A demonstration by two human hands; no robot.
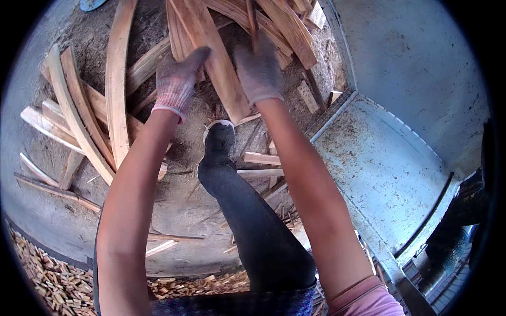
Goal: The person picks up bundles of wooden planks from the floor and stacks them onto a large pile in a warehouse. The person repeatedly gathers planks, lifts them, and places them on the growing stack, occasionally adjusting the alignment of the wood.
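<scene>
My left hand (178, 79), in a soiled pale knit glove with a pinkish cuff, is at the left edge of a broad rough-sawn wooden slat (217, 60). Its thumb lies against the slat, and the other fingers are mostly hidden. On the slat's right side is my right hand (258, 71), gloved the same way and blurred. A thin dark stick (252, 23) meets the top of that glove; whether the fingers hold it cannot be made out. Another slat (179, 34) lies under the broad one, by my left hand.
Long curved-looking slats (117, 79) lie crisscross at the left, with more wood pieces (287, 31) at the upper right. My shoe (219, 134) stands among scraps on the dusty floor. A pale metal chute-like panel (390, 168) borders the right. Small wood blocks (52, 279) cover the lower left.
</scene>
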